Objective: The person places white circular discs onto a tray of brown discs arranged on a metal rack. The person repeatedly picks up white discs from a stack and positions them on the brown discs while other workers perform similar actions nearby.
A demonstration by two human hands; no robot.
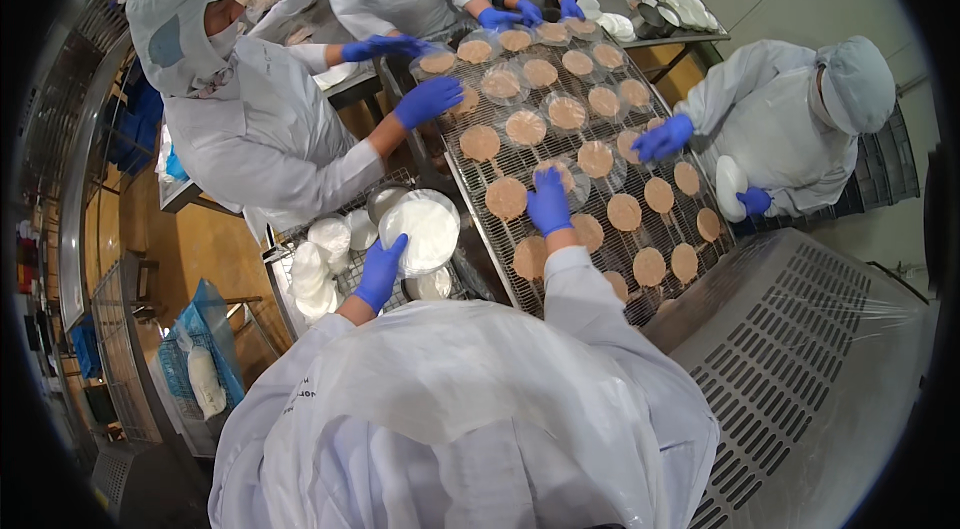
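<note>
My left hand (378,274), in a blue glove, is closed on the edge of a stack of round white sheets (422,232). My gloved right hand (548,201) reaches over the wire mesh conveyor (516,268), its fingers stretched out at the near edge of a flat round patty (554,169). A clear film disc shows around that patty. Several pale brown patties lie in rows on the mesh, among them one (506,198) just left of my right hand. Many at the far side rest on clear round discs, while nearer ones lie bare.
More piles of white rounds (312,269) stand on a wire rack (352,281) at my left. A co-worker's gloved hand (428,103) reaches over the conveyor from the left, another's (664,138) from the right. Others work at the far end. A slotted metal cover (790,349) rises at the right.
</note>
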